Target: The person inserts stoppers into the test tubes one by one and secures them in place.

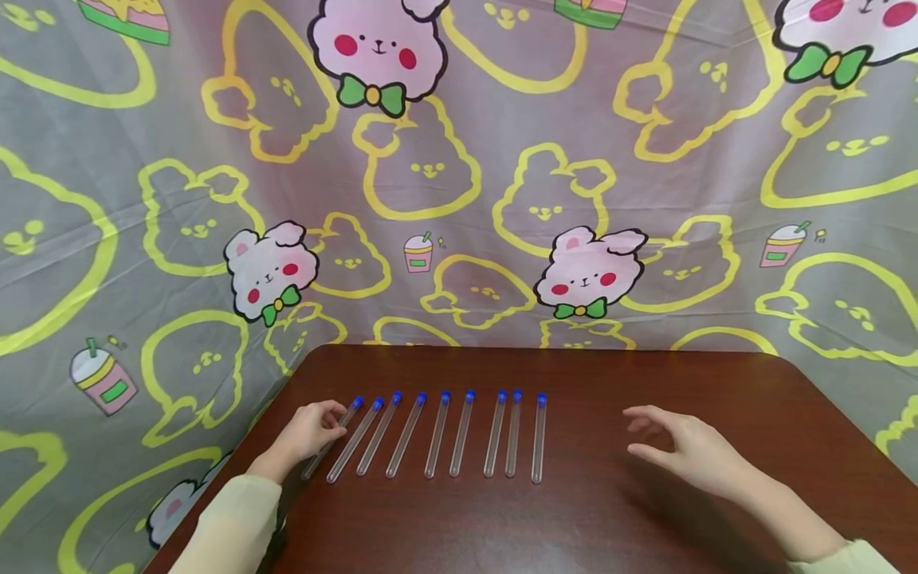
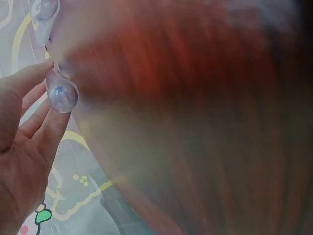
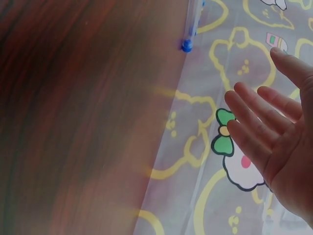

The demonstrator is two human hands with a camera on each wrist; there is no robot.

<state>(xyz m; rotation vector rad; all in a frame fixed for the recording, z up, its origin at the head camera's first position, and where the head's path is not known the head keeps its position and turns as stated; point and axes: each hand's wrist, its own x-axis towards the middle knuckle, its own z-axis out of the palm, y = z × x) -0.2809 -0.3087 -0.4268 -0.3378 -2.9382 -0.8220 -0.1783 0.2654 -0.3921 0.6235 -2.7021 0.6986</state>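
Note:
Several clear test tubes with blue caps lie in a row on the table, caps toward the far side. At the left end of the row, my left hand [image 1: 310, 434] pinches the outermost test tube [image 1: 351, 412] between thumb and fingers. Its rounded end [image 2: 63, 97] faces the camera in the left wrist view, and the hand covers its middle in the head view. Right of the row, my right hand [image 1: 699, 450] hovers over the table with fingers apart and relaxed, holding nothing. The nearest tube to it is the rightmost test tube [image 1: 539, 438].
The dark brown wooden table [image 1: 645, 526] meets a patterned cloth [image 1: 459, 239] at its back and sides. A neighbouring test tube [image 1: 356, 440] lies close beside the one in my left hand. The remaining tubes lie with narrow gaps between them.

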